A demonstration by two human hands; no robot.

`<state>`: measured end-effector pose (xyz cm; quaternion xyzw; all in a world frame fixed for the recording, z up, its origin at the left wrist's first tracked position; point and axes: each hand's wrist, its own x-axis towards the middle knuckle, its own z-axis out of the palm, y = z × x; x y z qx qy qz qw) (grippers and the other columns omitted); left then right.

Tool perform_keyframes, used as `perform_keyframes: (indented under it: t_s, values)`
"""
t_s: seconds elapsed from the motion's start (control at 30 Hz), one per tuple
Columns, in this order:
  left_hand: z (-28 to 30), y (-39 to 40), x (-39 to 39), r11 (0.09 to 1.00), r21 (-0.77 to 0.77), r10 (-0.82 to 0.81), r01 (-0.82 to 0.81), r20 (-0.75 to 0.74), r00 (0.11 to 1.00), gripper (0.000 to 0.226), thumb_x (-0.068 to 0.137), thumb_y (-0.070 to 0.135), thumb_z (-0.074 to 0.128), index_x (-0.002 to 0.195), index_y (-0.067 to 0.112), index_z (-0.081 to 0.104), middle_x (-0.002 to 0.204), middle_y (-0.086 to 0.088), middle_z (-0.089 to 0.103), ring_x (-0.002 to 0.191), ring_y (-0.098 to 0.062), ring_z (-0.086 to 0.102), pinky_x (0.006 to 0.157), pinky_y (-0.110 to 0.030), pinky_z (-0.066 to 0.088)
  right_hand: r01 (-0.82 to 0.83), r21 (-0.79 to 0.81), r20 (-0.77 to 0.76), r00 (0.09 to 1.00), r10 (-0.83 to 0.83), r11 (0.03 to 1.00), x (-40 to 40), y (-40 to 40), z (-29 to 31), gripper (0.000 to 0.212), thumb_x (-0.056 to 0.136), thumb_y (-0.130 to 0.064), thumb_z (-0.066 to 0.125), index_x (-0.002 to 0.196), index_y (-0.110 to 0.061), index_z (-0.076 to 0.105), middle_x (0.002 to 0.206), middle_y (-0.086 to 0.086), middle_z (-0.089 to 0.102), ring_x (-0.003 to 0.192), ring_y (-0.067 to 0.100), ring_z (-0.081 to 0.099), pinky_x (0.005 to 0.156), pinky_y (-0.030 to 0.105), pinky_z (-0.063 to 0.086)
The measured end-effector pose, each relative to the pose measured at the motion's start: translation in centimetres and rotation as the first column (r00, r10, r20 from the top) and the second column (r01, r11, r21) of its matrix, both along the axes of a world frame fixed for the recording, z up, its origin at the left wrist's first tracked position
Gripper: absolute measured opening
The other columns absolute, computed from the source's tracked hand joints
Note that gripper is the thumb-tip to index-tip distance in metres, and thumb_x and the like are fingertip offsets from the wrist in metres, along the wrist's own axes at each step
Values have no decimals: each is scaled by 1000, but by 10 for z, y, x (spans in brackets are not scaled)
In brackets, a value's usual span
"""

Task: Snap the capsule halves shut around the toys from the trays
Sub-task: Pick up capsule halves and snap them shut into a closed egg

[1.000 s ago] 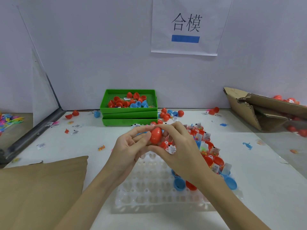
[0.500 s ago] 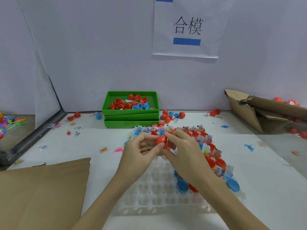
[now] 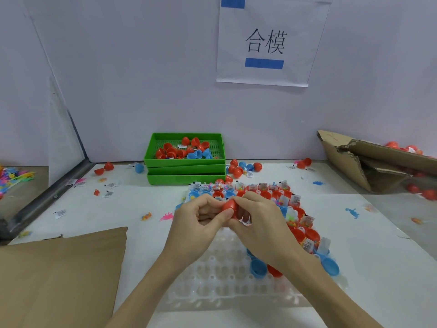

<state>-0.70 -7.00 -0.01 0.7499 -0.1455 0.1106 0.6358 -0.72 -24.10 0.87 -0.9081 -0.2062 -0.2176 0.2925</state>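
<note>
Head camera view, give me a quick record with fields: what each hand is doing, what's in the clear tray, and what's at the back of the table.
left hand: left hand pinches the red capsule from its left side
right hand: right hand grips the same capsule from the right
capsule state: whether it is fully snapped shut cannot be told
clear tray: clear tray has bare near-left cells; red and blue halves with toys and slips fill the far and right cells
back of table: stacked green trays, top one holding loose red and blue halves
right edge: torn cardboard box
</note>
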Motion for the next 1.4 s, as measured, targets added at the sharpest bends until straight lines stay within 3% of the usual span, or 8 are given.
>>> perform_keyframes:
  t_s: [0.33,0.5,0.6,0.7,0.83,1.03,1.17,1.4]
  values:
    - [6,7,1,975,129,161,-183,165,973,32,89,51,62,104,26,74,90,17,75,90,-5,70,77,-13,53,-24,90,-129,991,36,996,4,-3,0,51,96,-31,72,143,-30,54,102,-30,48,95,-8,52,79,2,42]
    - [6,28,13,907,35,409,-420,172,896,25,109,22,50,96,17,71,84,8,71,80,-2,65,70,-35,57,-3,353,-301,946,116,936,11,-6,9,39,97,-21,70,133,-34,60,111,-23,65,98,-4,65,79,7,51]
    - [2,37,21,858,10,510,-513,105,854,26,109,14,47,97,15,70,83,6,70,75,2,61,72,-49,57,113,706,-437,847,304,699,20,-15,20,19,89,-27,76,108,-29,73,101,-9,79,96,4,74,78,16,57]
    - [-4,40,26,849,-13,528,-528,8,849,21,107,10,52,100,18,70,88,5,71,81,-4,63,79,-52,58,328,925,-373,675,637,193,56,-40,44,23,81,-17,80,100,-4,81,103,9,78,92,17,76,78,21,60]
    - [-9,40,32,887,32,463,-462,-48,885,21,102,6,61,93,22,71,89,5,72,87,-16,67,73,-39,57,200,943,-80,911,404,-265,125,-106,97,52,87,-25,74,132,-1,61,114,10,68,97,16,69,74,21,60]
    - [-11,45,33,882,328,356,-339,7,934,19,94,3,70,84,18,74,79,3,72,71,-13,63,58,-9,44,295,909,-372,892,256,295,136,-144,80,50,93,-28,70,131,2,57,124,10,67,101,13,69,81,25,55]
    - [-4,52,33,864,396,338,-311,1,941,20,94,2,68,83,17,75,85,2,73,77,-11,67,60,-7,43,220,829,-395,881,260,515,93,-107,57,36,87,-33,71,114,-10,75,87,3,71,77,11,67,73,21,57]
    - [-3,59,32,832,520,267,-194,-68,961,19,92,6,69,81,21,73,98,2,63,83,-11,64,63,-5,41,28,438,-318,940,126,899,21,-39,20,13,98,-29,67,101,-21,76,76,-2,74,65,11,68,63,22,58]
